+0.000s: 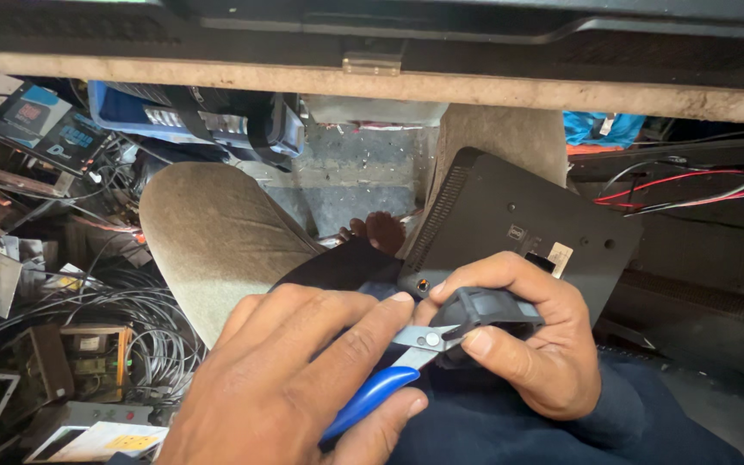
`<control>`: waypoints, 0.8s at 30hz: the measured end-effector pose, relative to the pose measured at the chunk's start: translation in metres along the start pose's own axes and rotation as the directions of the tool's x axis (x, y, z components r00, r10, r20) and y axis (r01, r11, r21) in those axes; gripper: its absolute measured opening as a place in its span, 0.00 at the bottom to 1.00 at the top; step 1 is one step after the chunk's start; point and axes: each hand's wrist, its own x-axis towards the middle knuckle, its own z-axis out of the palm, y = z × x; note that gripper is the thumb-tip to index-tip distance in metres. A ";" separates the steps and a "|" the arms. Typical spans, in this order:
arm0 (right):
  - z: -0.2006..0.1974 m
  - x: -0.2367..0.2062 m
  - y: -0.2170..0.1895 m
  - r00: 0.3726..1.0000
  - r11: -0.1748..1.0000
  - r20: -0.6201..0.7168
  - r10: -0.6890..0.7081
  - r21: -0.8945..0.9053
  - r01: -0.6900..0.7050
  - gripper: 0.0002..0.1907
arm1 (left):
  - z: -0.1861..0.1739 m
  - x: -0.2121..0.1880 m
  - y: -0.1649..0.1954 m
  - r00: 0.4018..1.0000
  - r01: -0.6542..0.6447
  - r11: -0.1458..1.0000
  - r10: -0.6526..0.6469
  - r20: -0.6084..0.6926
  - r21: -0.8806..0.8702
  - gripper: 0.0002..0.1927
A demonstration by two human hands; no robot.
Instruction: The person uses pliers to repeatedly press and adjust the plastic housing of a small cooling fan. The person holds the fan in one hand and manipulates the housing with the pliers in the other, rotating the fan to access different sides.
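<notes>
Seen from the head camera, a seated person works over their lap beneath the edge of a worn wooden workbench [561, 90]. The left hand [303, 387] is closed around the blue handles of a pair of small cutters [389, 375], index finger stretched along the tool toward its metal jaws. Those jaws meet a small dark plastic part [488, 312], which the right hand [531, 344] grips between thumb and curled fingers. The part sits at the lower corner of a black plastic device casing [518, 215], which leans tilted across the person's right leg, its back panel with ports and a pale sticker facing up. Whether the part is joined to the casing cannot be told.

The person's left knee, in tan trousers [208, 232], rises to the left of the hands; dark blue cloth [510, 430] covers the lap below them. On the floor at left lies a heap of coiled grey cables [148, 336], circuit boards and small boxes. At right, red and black wires [691, 189] run beside the bench, well apart from the hands.
</notes>
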 end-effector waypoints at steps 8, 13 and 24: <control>-0.004 -0.001 0.000 0.999 0.999 0.043 -0.026 -0.030 0.027 0.17 | -0.005 0.000 -0.001 0.997 0.042 0.998 -0.039 0.072 -0.042 0.28; -0.004 -0.001 0.002 0.998 0.999 0.041 -0.041 0.004 0.041 0.18 | -0.005 0.001 -0.002 0.992 0.056 0.996 -0.048 0.115 -0.076 0.28; -0.004 -0.002 0.003 0.997 0.997 0.031 -0.077 0.006 0.077 0.21 | -0.001 0.000 -0.001 0.998 0.013 0.995 -0.007 0.066 -0.099 0.28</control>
